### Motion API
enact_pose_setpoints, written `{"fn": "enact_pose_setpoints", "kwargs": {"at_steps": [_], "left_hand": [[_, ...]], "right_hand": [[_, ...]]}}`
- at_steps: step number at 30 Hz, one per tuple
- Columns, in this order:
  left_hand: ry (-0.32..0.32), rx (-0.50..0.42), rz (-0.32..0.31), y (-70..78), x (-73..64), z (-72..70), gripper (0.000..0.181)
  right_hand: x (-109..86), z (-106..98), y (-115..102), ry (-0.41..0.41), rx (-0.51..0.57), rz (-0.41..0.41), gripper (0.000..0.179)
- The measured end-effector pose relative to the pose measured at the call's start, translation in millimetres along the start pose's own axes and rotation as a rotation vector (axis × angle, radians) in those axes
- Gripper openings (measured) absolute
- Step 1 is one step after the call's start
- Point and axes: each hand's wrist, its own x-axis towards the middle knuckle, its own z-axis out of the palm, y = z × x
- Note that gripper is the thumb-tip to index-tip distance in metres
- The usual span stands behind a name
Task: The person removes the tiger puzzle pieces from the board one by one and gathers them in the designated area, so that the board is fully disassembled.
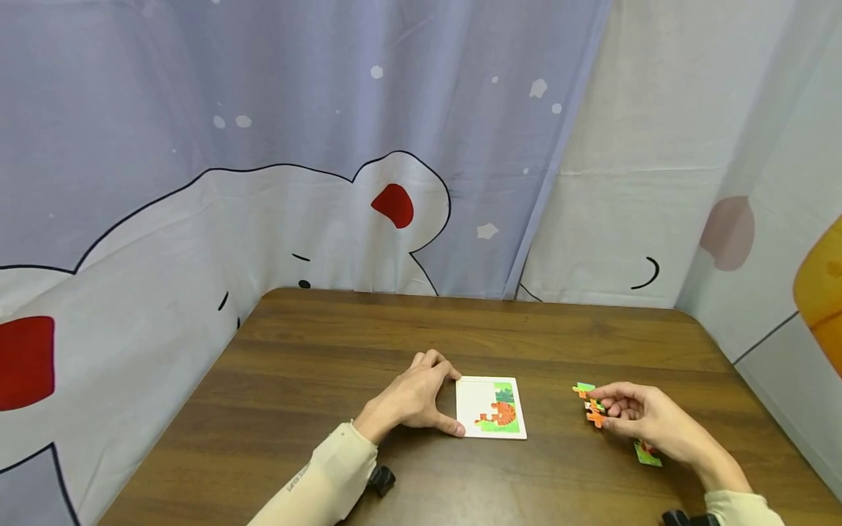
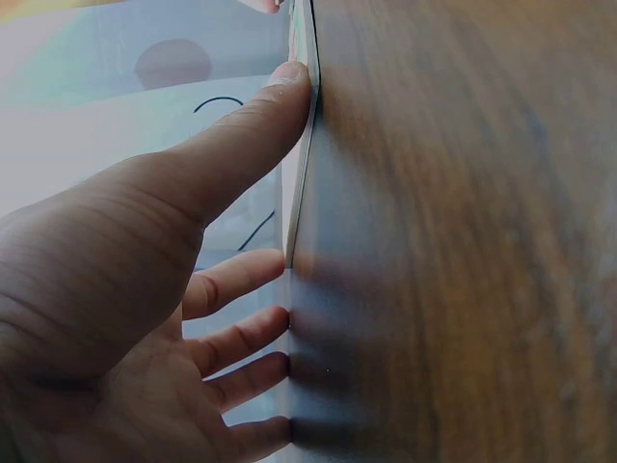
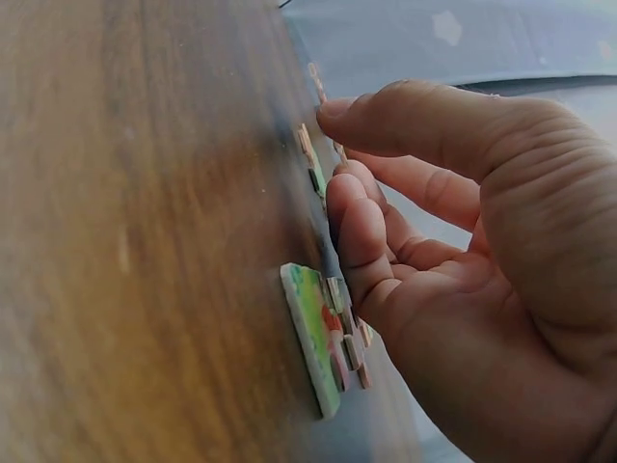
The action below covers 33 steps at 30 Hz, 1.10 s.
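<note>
A square white puzzle board lies on the table with a partly filled picture in green and orange on its right side. My left hand holds it by the left edge: the thumb is on the near corner and the index fingertip at the far one. To the right, my right hand pinches an orange puzzle piece between thumb and fingers. Just beyond the fingertips lies a green and orange piece. Under the palm are further pieces, partly hidden by the hand in the head view.
The brown wooden table reaches back to a printed curtain, which also hangs along both sides. A dark wrist strap shows below the left forearm, and another by the right wrist.
</note>
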Motion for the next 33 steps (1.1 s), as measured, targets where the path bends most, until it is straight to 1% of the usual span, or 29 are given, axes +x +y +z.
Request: {"fn": "enact_pose_setpoints", "kwargs": {"at_steps": [7,10,17,20,23,30,33], "left_hand": [[0.014,0.009,0.009,-0.7,1.1,0.3,0.093],[0.013,0.012,0.008,-0.9,1.3,0.4,0.093],[0.01,0.014,0.007,-0.9,1.1,1.5,0.093],[0.011,0.01,0.007,-0.8,0.9,1.5,0.093],[0.012,0.009,0.007,-1.0,1.0,1.1,0.093],[0.013,0.007,0.014,-1.3,0.5,1.3,0.093],[0.013,0.002,0.01,-1.3,0.4,1.3,0.093]], "right_hand": [[0.4,0.6,2.9,0.01,-0.014,-0.028,0.037],[0.8,1.0,3.2,0.012,-0.004,-0.022,0.037],[1.3,2.7,5.0,0.005,0.0,-0.039,0.038],[1.4,3.2,5.2,0.008,0.007,-0.028,0.038],[1.6,2.7,4.2,0.003,-0.003,-0.031,0.037],[1.0,1.7,-0.2,0.005,0.018,0.051,0.04],[0.6,0.7,-1.8,0.008,0.01,0.061,0.041]]}}
